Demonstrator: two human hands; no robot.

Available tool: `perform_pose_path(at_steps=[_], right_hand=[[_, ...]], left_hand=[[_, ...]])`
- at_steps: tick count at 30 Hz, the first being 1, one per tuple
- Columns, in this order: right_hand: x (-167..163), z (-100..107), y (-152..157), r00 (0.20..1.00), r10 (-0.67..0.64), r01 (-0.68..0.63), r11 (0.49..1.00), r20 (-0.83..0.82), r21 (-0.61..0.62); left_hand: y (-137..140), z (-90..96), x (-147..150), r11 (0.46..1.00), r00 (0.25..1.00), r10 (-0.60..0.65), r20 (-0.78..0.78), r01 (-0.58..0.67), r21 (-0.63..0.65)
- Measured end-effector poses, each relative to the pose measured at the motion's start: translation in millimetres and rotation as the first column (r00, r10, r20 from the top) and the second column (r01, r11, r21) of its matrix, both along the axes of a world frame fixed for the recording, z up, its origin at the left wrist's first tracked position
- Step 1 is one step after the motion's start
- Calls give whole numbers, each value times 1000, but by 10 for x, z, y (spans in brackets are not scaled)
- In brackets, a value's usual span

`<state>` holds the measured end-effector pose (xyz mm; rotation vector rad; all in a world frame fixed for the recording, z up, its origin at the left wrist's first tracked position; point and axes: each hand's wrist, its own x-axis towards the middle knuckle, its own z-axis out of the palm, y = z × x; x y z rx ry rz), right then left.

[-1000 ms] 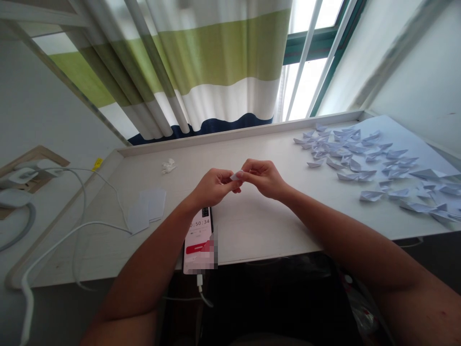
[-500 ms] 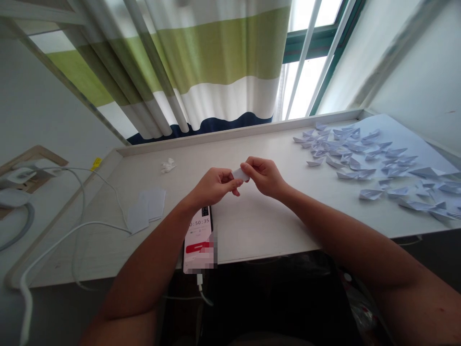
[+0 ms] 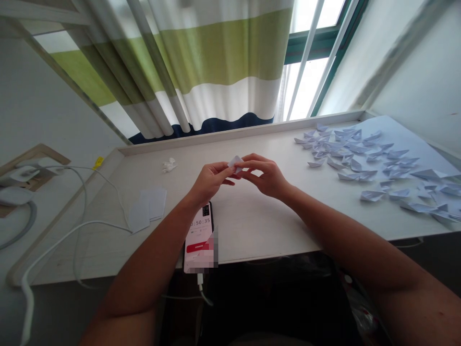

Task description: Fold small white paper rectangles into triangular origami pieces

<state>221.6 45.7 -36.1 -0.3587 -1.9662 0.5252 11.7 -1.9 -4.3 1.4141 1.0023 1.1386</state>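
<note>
Above the middle of the white table (image 3: 248, 226), a small folded piece of white paper (image 3: 235, 162) is pinched between my two hands. My left hand (image 3: 212, 181) grips its lower left side with the thumb on top. From the right, my right hand (image 3: 264, 174) closes thumb and fingertips on the paper's edge. The fingers cover part of the paper, so its exact folds cannot be made out. Many folded paper boats (image 3: 345, 149) lie spread over the right side of the table, away from both hands.
A phone (image 3: 199, 240) with a charging cable lies by the front edge, under my left forearm. Flat paper sheets (image 3: 156, 202) and a crumpled tissue (image 3: 169, 165) are on the left. White cables (image 3: 90, 226) run across the left end. A curtain (image 3: 223, 53) hangs behind.
The paper has been turned in my fingers and now shows as a diamond shape pointing up. My right thumb has come down from its top, and the right fingers have straightened.
</note>
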Motion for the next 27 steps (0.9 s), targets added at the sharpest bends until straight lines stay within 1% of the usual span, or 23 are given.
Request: perform_pose_path(at_steps=[3,6,9,11,14,17,19,22,27], right_hand=[[8,5,10,1000,-25,25,1000,-12,1],[14,14,7,1000,-30,30,999,7,-13],[16,13,-5,999,11,-9,999,42,-39],[20,8,-11,997,28,-25,999,76,-45],[34,13,-15,991,6,0,999,137,-43],[50,30,-16,986,-33,39,999,162,-35],[52,39,-21,987,-40,47,998,157,-42],[39,44,-38,991,-44,55,995,128,-82],[9,58,-69,995,-69,81,981,72,-177]], left_hand=[[-11,-1,13,1000,998,14,58,-14,-5],[-10,10,-8,999,995,3,98,1,-44],[3,12,-44,999,996,0,84,5,-54],[15,2,-61,999,997,19,69,-16,-40],[30,-23,-68,999,996,48,77,-45,-30],[40,-42,-58,998,993,55,105,-51,-37],[44,-42,-50,996,990,63,128,-55,-63],[42,-26,-40,993,986,74,147,-60,-101],[11,3,-21,997,991,18,130,-8,-81]])
